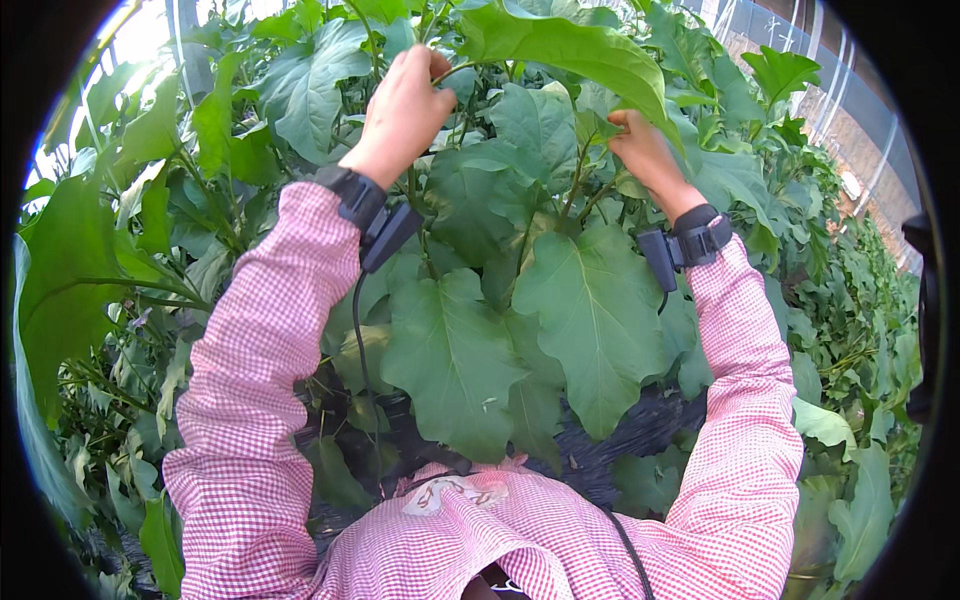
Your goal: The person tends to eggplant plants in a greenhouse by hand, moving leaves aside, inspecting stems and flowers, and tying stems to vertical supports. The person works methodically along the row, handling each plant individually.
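Leafy eggplant plants fill the view before me. At the upper middle, my left hand (409, 112) is raised, its thumb and fingers closed around the stalk of a large bright green leaf (570, 52). That leaf arches rightward over my right hand (646, 154). The right fingers pinch a small young shoot (598, 129) near the top of a branching stem (576, 180); the leaf's edge overhangs them, so part of the grip is hidden. Below and between my arms hang two broad lobed leaves (450, 360), close to my chest.
Black plastic mulch (600, 442) shows under the leaves. White support strings (180, 52) hang at the upper left. Dense foliage (840, 315) crowds the right side, below a greenhouse side wall (862, 135). A large leaf (67, 292) stands near my left arm. Each wrist wears a strapped black device (390, 232).
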`<state>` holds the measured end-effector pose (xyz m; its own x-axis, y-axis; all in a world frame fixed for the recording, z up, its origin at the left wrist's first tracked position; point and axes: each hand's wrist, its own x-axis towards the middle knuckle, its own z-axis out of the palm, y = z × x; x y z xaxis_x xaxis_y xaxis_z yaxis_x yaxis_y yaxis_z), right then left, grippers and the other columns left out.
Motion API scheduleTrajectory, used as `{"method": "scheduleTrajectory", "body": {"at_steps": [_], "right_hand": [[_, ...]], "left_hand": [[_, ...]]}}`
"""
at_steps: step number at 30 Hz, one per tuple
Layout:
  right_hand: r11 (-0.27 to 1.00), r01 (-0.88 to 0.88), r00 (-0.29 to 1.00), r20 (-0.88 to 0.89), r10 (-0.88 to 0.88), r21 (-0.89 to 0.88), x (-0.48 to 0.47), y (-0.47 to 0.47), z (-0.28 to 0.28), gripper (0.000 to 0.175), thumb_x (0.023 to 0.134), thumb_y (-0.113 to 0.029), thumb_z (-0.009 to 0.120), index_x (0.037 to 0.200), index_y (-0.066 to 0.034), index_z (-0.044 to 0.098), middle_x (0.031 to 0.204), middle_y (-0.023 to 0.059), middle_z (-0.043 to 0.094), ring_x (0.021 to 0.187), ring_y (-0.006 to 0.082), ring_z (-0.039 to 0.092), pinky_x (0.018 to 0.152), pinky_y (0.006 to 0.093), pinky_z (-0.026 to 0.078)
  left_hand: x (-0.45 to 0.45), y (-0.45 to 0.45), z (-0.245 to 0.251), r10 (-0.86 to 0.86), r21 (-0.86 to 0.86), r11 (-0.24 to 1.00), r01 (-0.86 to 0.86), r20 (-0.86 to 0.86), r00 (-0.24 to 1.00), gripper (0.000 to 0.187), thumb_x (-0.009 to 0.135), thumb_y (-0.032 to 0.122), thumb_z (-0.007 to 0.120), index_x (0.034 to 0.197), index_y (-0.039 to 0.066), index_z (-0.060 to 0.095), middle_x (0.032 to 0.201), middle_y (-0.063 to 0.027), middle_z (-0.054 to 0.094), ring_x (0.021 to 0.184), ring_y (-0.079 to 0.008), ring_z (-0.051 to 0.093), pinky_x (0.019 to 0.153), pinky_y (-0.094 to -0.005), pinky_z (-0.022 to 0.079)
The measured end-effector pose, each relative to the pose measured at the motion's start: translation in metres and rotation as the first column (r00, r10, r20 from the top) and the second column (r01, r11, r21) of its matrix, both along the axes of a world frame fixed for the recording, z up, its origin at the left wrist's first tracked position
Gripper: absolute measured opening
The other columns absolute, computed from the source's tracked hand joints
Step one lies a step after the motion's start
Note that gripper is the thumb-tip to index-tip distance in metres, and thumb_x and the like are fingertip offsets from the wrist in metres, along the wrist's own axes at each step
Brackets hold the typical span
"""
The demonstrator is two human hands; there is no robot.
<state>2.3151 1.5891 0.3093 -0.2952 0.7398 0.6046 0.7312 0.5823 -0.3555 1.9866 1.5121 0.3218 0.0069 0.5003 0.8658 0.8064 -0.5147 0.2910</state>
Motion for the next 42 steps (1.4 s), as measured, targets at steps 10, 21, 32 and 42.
{"method": "scheduleTrajectory", "body": {"at_steps": [10,21,32,42], "right_hand": [[0.988,-0.134,0.979,0.147,0.145,-0.08,-0.015,-0.002,0.017,0.059,0.076,0.0,0.065,0.133,0.0021,0.05,0.121,0.0194,0.062,0.114,0.0278,0.058,0.096,0.034,0.044],[0.92,-0.381,0.87,0.304,0.389,-0.088,-0.003,0.047,-0.009,0.027,0.077,-0.002,0.068,0.103,-0.0019,0.064,0.094,0.0217,0.066,0.09,0.041,0.06,0.08,0.0425,0.048],[0.9,-0.379,0.924,0.143,0.354,0.214,-0.012,0.037,-0.017,0.033,0.078,-0.008,0.069,0.108,0.0022,0.061,0.105,0.0193,0.063,0.102,0.0377,0.061,0.087,0.0433,0.049],[0.753,-0.525,0.767,-0.162,0.62,0.396,0.015,-0.048,-0.004,0.021,0.082,-0.011,0.06,0.096,0.0043,0.062,0.09,0.022,0.063,0.088,0.0401,0.06,0.079,0.0435,0.05]], "left_hand": [[0.036,0.048,0.021,0.355,-0.194,0.921,-0.339,0.055,0.933,0.056,0.086,0.054,0.061,0.11,0.003,0.063,0.103,-0.018,0.07,0.097,-0.0347,0.067,0.084,-0.0431,0.05],[-0.001,-0.039,-0.082,-0.282,0.182,0.947,0.266,0.867,0.411,0.039,0.106,0.034,0.036,0.128,0.007,0.051,0.129,-0.0105,0.062,0.101,-0.0174,0.061,0.087,-0.0325,0.047],[0.062,0.002,-0.125,-0.051,-0.523,0.677,0.518,0.669,0.742,0.031,0.099,0.028,0.056,0.118,0.004,0.06,0.105,-0.0072,0.07,0.092,-0.0147,0.065,0.083,-0.0288,0.05],[0.118,0.076,-0.184,-0.369,-0.472,0.354,0.807,0.723,0.584,0.039,0.097,0.024,0.061,0.127,-0.001,0.055,0.115,-0.0097,0.064,0.104,-0.0174,0.062,0.092,-0.0313,0.049]]}}
